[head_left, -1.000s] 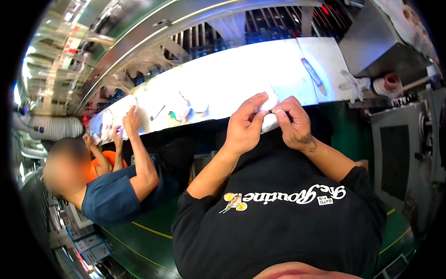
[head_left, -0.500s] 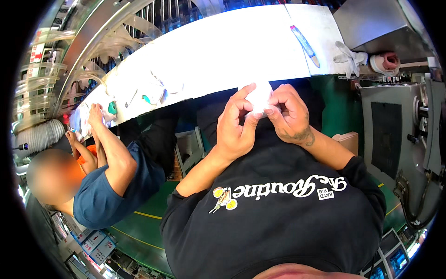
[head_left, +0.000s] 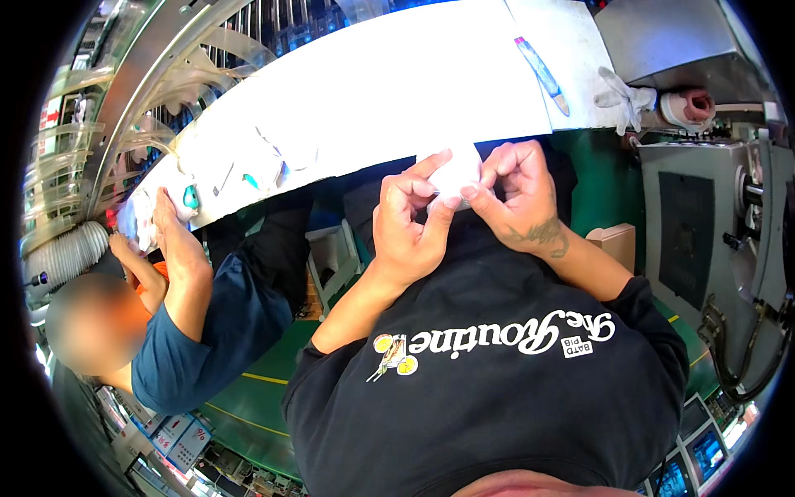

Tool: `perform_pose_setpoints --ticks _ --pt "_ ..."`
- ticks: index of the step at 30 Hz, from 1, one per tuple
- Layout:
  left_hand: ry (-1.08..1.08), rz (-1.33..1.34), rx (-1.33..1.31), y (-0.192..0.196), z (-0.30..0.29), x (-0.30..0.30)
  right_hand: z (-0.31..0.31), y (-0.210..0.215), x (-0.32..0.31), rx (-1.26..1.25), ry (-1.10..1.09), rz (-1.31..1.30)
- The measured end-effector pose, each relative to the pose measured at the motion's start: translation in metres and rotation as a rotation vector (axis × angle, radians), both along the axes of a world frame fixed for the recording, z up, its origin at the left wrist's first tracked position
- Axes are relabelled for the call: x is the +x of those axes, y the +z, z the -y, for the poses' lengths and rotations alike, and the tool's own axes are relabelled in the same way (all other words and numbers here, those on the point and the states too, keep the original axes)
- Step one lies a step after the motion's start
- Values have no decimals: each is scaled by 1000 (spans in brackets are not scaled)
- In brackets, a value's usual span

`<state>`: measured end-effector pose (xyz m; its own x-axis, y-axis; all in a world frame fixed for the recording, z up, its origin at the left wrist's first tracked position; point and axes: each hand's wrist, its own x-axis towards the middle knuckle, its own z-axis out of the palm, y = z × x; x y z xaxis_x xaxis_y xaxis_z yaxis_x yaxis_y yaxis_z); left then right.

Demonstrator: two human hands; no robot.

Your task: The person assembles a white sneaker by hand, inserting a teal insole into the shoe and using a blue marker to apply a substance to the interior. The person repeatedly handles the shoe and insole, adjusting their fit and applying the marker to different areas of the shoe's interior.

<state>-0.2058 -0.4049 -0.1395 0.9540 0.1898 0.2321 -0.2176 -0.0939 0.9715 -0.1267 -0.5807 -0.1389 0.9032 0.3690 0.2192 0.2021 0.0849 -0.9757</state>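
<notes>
Looking down through the head camera, we see our left hand (head_left: 410, 219) and right hand (head_left: 517, 195) raised together in front of our black printed shirt (head_left: 497, 389), both pinching a small white soft pouch-like piece (head_left: 455, 174) between them. Our left fingers (head_left: 431, 166) curl over its near edge, thumb and forefinger closed on it; the right fingers (head_left: 497, 161) fold tight on its far side. What the piece is we cannot tell.

Compared with a second ago, our hands have drawn closer to our chest and the piece sits deeper in the grip, so the fiddling with it goes on.

At twelve o'clock runs the long white worktable (head_left: 373, 91), with a slim blue-handled tool (head_left: 542, 74) at one o'clock. At nine o'clock a co-worker's hand (head_left: 170, 224) rests at the table edge.
</notes>
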Motion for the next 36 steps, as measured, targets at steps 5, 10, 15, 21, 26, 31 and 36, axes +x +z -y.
perform_pose_setpoints --ticks 5,10,15,21,26,31,36 --pt "-155 2 175 15 -14 23 12 41 30 -427 62 484" --pt "74 51 579 41 -13 37 17 38 52 -403 206 531" --pt "108 112 578 35 -10 48 15 39 60 -380 222 433" --pt "116 159 623 21 -16 55 13 47 67 -427 229 431" --pt "122 159 510 4 -25 62 12 48 77 -428 228 434" --pt "16 49 411 5 -28 56 17 50 90 -439 274 398" --pt "25 -17 354 4 -24 59 27 46 102 -451 380 355"
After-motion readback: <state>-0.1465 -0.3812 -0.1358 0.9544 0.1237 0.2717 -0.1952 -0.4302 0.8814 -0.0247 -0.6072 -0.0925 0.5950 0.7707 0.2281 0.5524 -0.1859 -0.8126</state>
